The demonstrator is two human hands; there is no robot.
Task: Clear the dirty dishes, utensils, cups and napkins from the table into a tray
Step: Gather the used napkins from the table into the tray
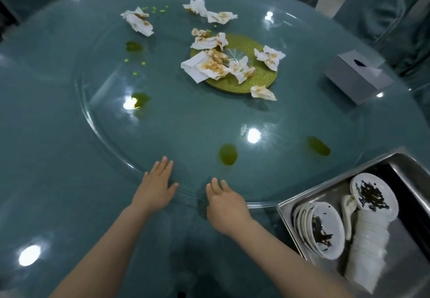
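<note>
Glass turntable (111, 144) near rim under both hands, left hand (156, 185) flat with fingers spread, right hand (223, 201) relaxed, both holding nothing, tray (309, 195) near right, soiled napkins (210, 65) far centre.

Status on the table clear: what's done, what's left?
Done: dirty plates and stacked cups lie in the metal tray. In hand: nothing; left hand and right hand open at the glass turntable's edge. Left: the soiled napkins on the turntable.

Dim, bluish wide-angle view; ceiling-light glare spots the glass table (209, 121).
</note>
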